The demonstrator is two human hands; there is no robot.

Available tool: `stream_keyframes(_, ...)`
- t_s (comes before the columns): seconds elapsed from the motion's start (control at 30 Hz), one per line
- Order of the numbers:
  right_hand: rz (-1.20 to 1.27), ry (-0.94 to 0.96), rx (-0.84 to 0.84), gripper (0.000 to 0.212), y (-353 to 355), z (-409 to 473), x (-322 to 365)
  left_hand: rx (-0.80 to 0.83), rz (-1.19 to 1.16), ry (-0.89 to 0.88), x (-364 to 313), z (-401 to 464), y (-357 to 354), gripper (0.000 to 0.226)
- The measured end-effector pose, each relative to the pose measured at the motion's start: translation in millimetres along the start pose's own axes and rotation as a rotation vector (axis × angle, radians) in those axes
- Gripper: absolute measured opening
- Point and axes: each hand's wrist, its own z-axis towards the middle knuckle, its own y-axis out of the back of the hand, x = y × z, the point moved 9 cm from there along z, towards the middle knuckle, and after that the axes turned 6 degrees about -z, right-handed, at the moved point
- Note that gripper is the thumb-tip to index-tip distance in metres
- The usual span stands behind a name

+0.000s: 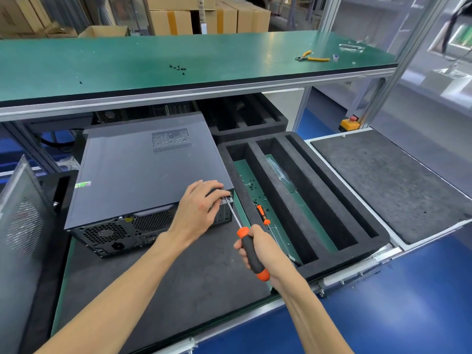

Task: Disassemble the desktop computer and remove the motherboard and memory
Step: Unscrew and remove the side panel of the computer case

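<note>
A grey mesh panel (23, 215) stands tilted at the far left, left of the computer (150, 175). The computer lies on its side on a dark mat (163, 284) on the surface, its rear face with fan grille and power socket turned toward the person and its side cover in place. The left hand (201, 203) rests on the computer's near right corner, fingers bent over the edge and touching the case there; whether they pinch anything cannot be told. The right hand (258, 249), right of the computer, grips a black-and-orange screwdriver (249, 247) whose shaft slants up to that same corner beside the left fingertips. A second, smaller screwdriver (263, 214) lies in a black foam tray (304, 200) just right of the computer. Yellow pliers (311, 57) lie on the green shelf (178, 62) above, far right of the computer.
</note>
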Motion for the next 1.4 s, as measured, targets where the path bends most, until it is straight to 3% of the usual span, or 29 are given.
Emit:
stream_keyframes(0.1,0.169,0.048,0.185,0.026,-14,-9,6,-0.039,0.011,-0.063,-1,6,4,0.017)
stream_keyframes(0.2,0.020,0.093,0.129,0.035,-3,-8,6,-0.017,0.024,-0.093,2,12,3,0.013)
stream_keyframes(0.3,0.118,0.039,0.127,0.044,5,-4,1,0.017,0.070,-0.109,4,14,-2,0.014)
stream_keyframes(0.43,0.207,0.044,0.245,0.024,-12,-10,4,0.011,0.075,-0.121,6,13,-3,0.014)
stream_keyframes(0.53,0.069,0.072,0.158,0.036,-8,-6,4,0.001,0.060,-0.123,5,13,-3,0.016)
stream_keyframes(0.6,0.119,0.036,0.133,0.040,-2,-2,1,-0.001,0.054,-0.126,5,12,-3,0.016)
stream_keyframes(1.4,0.218,0.067,0.145,0.032,-4,-3,-7,0.005,0.004,-0.028,8,15,0,0.011)
